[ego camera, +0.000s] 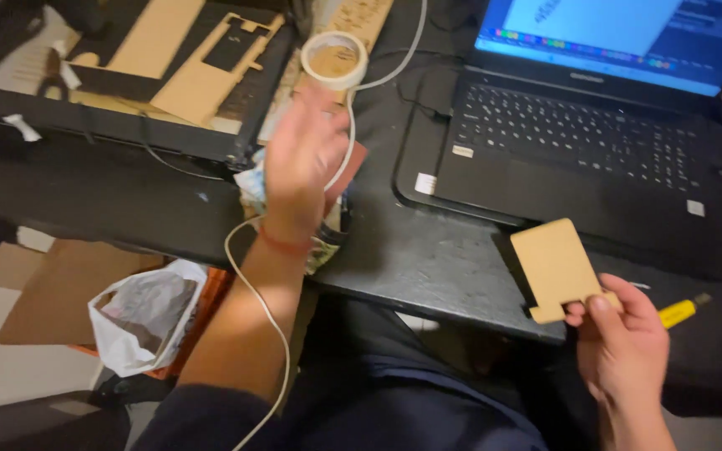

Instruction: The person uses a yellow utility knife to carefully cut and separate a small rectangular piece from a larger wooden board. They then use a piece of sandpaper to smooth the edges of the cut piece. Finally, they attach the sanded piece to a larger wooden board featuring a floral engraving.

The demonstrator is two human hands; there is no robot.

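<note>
Right hand [620, 334] pinching cardboard piece [555, 267], left hand [302, 163] raised

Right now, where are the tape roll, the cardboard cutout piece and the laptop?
tape roll [333, 59]: head view, on its inner core.
cardboard cutout piece [555, 266]: head view, middle of its flat face.
laptop [578, 134]: head view, on the keyboard.

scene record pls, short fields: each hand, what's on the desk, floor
left hand: left hand raised over the black desk, blurred, just below a roll of tape; not clear if it grips anything
right hand: right hand pinches a flat tan cut-out panel by its bottom tab
desk: open laptop, screen lit; white cable; yellow marker
far left: tray of cut tan sheets
floor: white plastic bag
</note>
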